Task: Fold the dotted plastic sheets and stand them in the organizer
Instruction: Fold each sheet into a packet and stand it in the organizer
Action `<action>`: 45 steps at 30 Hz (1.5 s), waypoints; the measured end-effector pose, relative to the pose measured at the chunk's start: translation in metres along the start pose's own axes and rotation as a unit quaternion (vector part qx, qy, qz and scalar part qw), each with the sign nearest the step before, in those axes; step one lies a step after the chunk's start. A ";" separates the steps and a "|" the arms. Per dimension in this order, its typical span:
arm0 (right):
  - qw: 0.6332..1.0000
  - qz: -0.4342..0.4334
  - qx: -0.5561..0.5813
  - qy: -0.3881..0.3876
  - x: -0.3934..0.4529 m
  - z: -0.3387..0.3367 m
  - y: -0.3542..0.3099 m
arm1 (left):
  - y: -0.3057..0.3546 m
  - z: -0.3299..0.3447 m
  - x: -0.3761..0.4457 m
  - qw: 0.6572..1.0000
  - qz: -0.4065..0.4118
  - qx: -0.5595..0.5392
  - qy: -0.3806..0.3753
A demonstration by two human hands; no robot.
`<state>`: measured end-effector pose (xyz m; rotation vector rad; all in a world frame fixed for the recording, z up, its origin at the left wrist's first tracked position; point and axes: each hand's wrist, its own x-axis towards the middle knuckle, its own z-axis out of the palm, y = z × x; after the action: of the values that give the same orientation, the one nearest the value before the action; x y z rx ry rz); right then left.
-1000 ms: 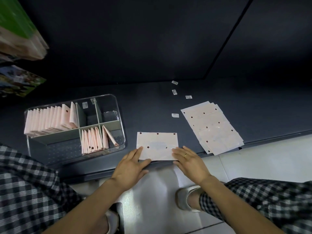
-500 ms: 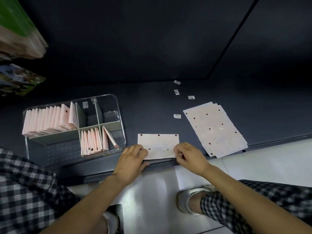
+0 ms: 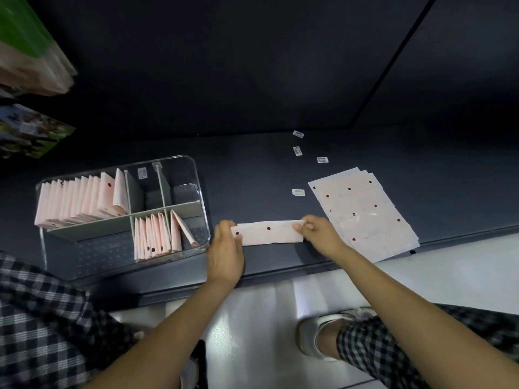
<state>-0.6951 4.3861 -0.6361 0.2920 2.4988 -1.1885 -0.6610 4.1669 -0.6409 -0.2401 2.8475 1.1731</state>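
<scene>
Sheet in hand: a pale pink, thin plastic sheet with dark round dots (image 3: 268,233), folded into a long narrow strip, lies across the near part of the dark matte shelf surface (image 3: 247,169), between the organizer and the flat pile.
Left hand: the left hand (image 3: 224,252) grips the strip's left end, fingers curled over its far edge and thumb at the near side.
Right hand: the right hand (image 3: 318,234) pinches the strip's right end between thumb and bent fingertips.
Organizer: a clear, glossy plastic organizer tray with rounded corners (image 3: 196,175) sits left of the strip, split by grey flat dividers (image 3: 165,213) into compartments.
Folded stock: a long row of folded pink sheets (image 3: 78,202) stands leaning in the far left compartment; a shorter row of folded pink sheets (image 3: 157,234) stands in the near middle one.
Flat pile: a fanned stack of unfolded pink dotted sheets (image 3: 365,213), slightly glossy, lies flat just right of the right hand.
Scraps: four small white rectangular labels (image 3: 298,192) lie scattered on the shelf behind the strip.
Clothing: checked black-and-white fabric (image 3: 42,332) shows at the lower corners.
</scene>
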 end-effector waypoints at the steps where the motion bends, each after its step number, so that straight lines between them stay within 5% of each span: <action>1: 1.000 0.016 -0.009 0.001 0.004 0.000 -0.002 | 0.002 0.001 -0.003 1.000 0.020 0.004 0.022; 4: 0.997 0.045 -0.063 0.002 0.014 0.001 -0.008 | 0.002 0.007 -0.012 0.988 0.135 0.075 0.027; 7: 0.991 0.058 -0.124 0.001 0.020 0.002 -0.013 | -0.005 0.017 -0.020 0.954 0.225 0.174 -0.089; 12: 0.983 0.067 -0.168 -0.013 0.022 0.003 -0.018 | -0.019 0.026 -0.016 0.903 0.225 0.309 -0.195; 20: 0.974 0.044 -0.219 0.023 0.010 0.008 -0.014 | -0.024 0.014 -0.008 0.886 0.255 0.312 -0.231; 22: 0.950 0.014 -0.297 0.099 0.004 0.009 -0.014 | -0.024 0.013 -0.007 0.885 0.255 0.308 -0.237; 25: 0.921 -0.145 -0.301 0.199 -0.012 0.019 -0.016 | -0.024 0.012 -0.006 0.890 0.252 0.292 -0.243; 30: 0.843 -0.368 -0.390 0.048 -0.040 0.058 0.002 | -0.023 0.012 -0.003 0.889 0.253 0.281 -0.258; 35: 0.798 -0.375 -0.458 0.111 -0.044 0.023 0.033 | -0.022 0.004 0.003 0.881 0.250 0.280 -0.288; 39: 0.798 -0.377 -0.446 0.147 -0.038 0.008 0.031 | -0.018 0.003 0.002 0.888 0.240 0.264 -0.291; 42: 0.806 -0.362 -0.447 0.138 -0.031 0.005 0.022 | -0.014 0.001 0.002 0.890 0.233 0.261 -0.294; 45: 0.775 -0.368 -0.501 0.109 -0.025 0.003 0.014 | -0.012 -0.002 0.003 0.889 0.227 0.257 -0.302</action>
<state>-0.6671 4.3917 -0.6380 -0.9450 3.1165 0.2049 -0.6619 4.1568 -0.6481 0.7169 2.5419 0.3574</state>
